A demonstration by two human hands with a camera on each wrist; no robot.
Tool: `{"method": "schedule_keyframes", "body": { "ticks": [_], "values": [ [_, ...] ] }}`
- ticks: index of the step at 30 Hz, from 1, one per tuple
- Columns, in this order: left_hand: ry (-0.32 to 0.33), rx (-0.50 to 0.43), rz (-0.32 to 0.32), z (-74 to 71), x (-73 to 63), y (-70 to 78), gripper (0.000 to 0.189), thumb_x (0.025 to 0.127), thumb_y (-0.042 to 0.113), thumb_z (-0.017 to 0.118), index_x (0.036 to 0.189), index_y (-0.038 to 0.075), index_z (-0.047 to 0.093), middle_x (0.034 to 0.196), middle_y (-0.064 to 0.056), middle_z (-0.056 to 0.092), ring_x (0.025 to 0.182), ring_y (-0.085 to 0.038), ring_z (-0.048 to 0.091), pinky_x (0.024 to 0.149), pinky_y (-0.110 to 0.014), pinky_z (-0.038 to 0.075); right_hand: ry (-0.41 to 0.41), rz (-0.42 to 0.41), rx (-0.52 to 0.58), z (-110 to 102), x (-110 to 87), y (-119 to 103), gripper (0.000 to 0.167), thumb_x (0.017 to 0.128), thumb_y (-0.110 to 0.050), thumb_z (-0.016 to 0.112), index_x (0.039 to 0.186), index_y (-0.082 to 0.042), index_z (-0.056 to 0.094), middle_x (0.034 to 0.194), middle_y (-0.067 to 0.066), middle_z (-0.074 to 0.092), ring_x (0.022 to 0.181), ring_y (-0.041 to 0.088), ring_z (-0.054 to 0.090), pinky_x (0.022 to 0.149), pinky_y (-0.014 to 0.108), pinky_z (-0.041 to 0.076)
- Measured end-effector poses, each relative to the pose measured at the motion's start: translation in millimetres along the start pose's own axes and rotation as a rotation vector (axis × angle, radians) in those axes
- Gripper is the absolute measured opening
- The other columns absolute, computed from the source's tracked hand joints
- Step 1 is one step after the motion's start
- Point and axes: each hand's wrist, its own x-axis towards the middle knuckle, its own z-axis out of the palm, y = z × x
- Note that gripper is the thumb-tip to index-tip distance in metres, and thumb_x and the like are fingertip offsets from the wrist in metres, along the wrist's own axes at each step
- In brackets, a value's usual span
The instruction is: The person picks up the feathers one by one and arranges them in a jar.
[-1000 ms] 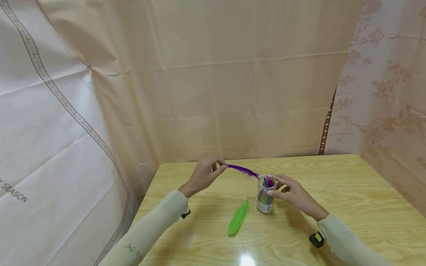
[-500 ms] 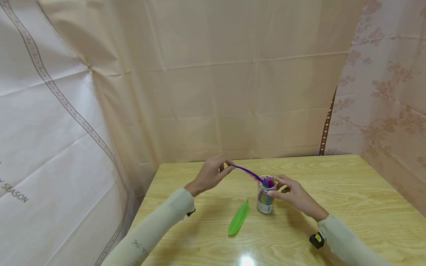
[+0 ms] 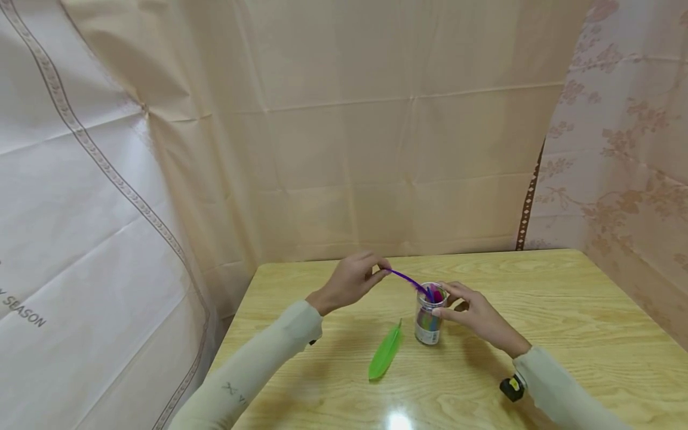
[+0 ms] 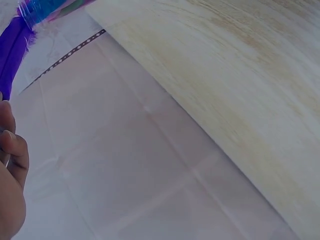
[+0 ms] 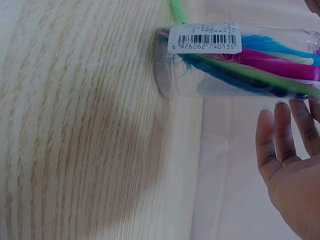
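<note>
A clear jar [image 3: 427,322] with a white barcode label [image 5: 205,39] stands upright on the table and holds blue, magenta and green feathers [image 5: 270,62]. My right hand [image 3: 481,313] grips the jar near its rim, thumb on the near side and fingers on the far side. Between thumb and fingertips, my left hand [image 3: 352,279] pinches one end of a purple feather [image 3: 408,279]. That feather arches down to the right, its other end inside the jar's mouth. In the left wrist view, the left hand is partly cut off at the edge.
A bright green feather [image 3: 384,353] lies on the wooden table [image 3: 537,310], left of the jar and nearer to me. Beige cloth [image 3: 344,149] hangs behind the table's far edge, with patterned cloth [image 3: 618,149] at the right.
My left hand has moved right towards the jar, and the purple feather's end has gone from the rim down into it. The right hand and jar have stayed put.
</note>
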Motion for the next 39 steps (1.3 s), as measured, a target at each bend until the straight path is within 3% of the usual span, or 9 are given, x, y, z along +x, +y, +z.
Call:
{"method": "schedule_keyframes", "body": {
  "ticks": [8,17,27,33,39],
  "values": [
    [-0.036,0.142,0.109,8.5,9.2,5.7,0.011,0.096,0.01,0.075,0.106,0.011,0.073,0.1,0.003,0.07,0.082,-0.006,0.067,0.074,-0.014,0.051,0.0,0.018,0.013,0,-0.7,1,0.061,0.099,-0.034,0.071,0.153,-0.017,0.049,0.136,0.001,0.059,0.108,0.024,0.057,0.087,0.033,0.051],
    [-0.099,0.272,0.226,15.8,23.0,13.1,0.01,0.099,0.016,0.072,0.108,0.012,0.072,0.101,0.004,0.068,0.081,-0.005,0.068,0.077,-0.014,0.053,0.005,0.014,0.01,-1,-1.1,1,0.061,0.099,-0.033,0.071,0.153,-0.017,0.049,0.136,0.001,0.059,0.107,0.023,0.057,0.087,0.032,0.052],
    [-0.209,0.268,0.297,29.6,33.4,23.2,0.012,0.103,0.014,0.065,0.114,0.011,0.069,0.106,0.001,0.068,0.075,-0.004,0.062,0.068,-0.018,0.052,-0.01,0.003,0.022,-1,-0.5,3,0.06,0.1,-0.031,0.071,0.154,-0.017,0.048,0.141,0.002,0.056,0.109,0.027,0.056,0.087,0.033,0.051],
    [-0.306,0.262,0.291,36.3,37.7,26.2,0.019,0.105,0.007,0.059,0.119,0.014,0.07,0.113,0.001,0.068,0.078,-0.004,0.064,0.069,-0.017,0.051,-0.016,0.01,0.022,-1,0.3,2,0.062,0.1,-0.032,0.071,0.154,-0.013,0.047,0.142,0.002,0.055,0.11,0.026,0.056,0.088,0.032,0.051],
    [-0.397,0.241,0.249,39.0,40.8,29.4,0.034,0.102,-0.001,0.06,0.122,0.023,0.074,0.115,0.002,0.066,0.069,-0.003,0.056,0.058,-0.014,0.043,-0.016,0.003,0.016,-1,0.8,2,0.059,0.1,-0.032,0.07,0.153,-0.016,0.049,0.14,-0.001,0.056,0.11,0.026,0.055,0.089,0.033,0.05]
  ]
}}
